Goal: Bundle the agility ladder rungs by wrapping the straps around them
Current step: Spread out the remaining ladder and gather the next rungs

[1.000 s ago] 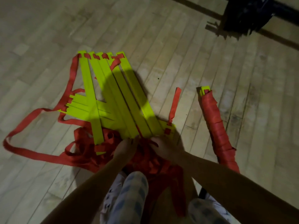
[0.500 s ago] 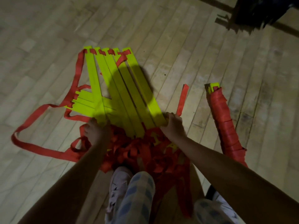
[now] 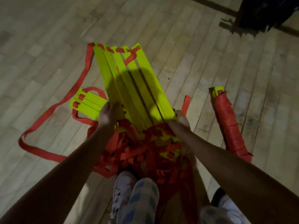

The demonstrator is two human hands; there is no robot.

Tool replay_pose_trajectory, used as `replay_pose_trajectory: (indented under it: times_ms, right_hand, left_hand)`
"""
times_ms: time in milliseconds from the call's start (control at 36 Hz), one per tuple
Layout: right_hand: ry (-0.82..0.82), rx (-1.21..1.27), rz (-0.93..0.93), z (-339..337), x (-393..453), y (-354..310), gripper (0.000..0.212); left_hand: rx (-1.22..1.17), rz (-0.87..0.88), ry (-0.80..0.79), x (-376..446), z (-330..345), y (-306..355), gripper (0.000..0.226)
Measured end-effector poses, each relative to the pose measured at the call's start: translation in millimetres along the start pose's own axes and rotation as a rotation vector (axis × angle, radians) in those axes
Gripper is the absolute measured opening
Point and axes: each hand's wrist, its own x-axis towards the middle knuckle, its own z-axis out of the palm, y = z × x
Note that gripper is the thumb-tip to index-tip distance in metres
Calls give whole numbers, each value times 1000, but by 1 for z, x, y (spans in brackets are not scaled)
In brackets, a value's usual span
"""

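One wrapped bundle [image 3: 229, 123] lies at three o'clock. My left hand [image 3: 107, 115] and right hand [image 3: 181, 118] each grip the loose rungs [image 3: 129, 81]; straps [image 3: 137, 152] unwound.

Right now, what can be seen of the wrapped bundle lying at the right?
The wrapped bundle is a long roll wound tightly in overlapping turns of red strap that looks like woven fabric. Yellow-green plastic rung ends stick out of its far tip. It lies flat on the wooden floor, slanted, to the right of the loose rungs. Nothing visibly touches it but the floor; neither hand does.
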Motion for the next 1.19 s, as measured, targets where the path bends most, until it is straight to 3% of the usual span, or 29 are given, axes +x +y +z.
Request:
replay_pose_trajectory:
  times_ms: [194, 361, 444, 583, 722, 833, 1000, 1056, 1111, 1194]
  right_hand:
    - [122, 76, 51, -23, 23, 2, 45]
    - [131, -139, 147, -31, 22, 15, 43]
    - [180, -433, 11, -22, 9, 17, 63]
    - [90, -268, -410, 2, -2, 10, 44]
    - [-99, -200, -363, 32, -4, -8, 32]
    - [-124, -152, -308, 40, 0, -11, 30]
    - [10, -84, -300, 40, -2, -13, 19]
    - [39, 17, -268, 46, -7, -18, 32]
    - [18, 117, -238, 52, -12, -29, 34]
    - [-105, 221, -140, 66, -21, -44, 11]
  left_hand:
    - [-192, -70, -146, 13, 23, 22, 19]
    - [-76, -432, -351, 10, 22, -2, 36]
    - [-95, -501, -372, -9, 23, -16, 21]
    - [-98, -609, -291, -25, 18, -38, 20]
    - [83, -489, -161, -25, 15, -45, 19]
    - [64, -523, -86, -23, 16, -41, 15]
    - [47, -530, -343, -32, 6, -36, 18]
    - [113, -498, -376, -35, -2, -38, 23]
    - [160, -428, -325, -37, -7, -41, 26]
    - [107, -344, -186, -39, -17, -42, 22]
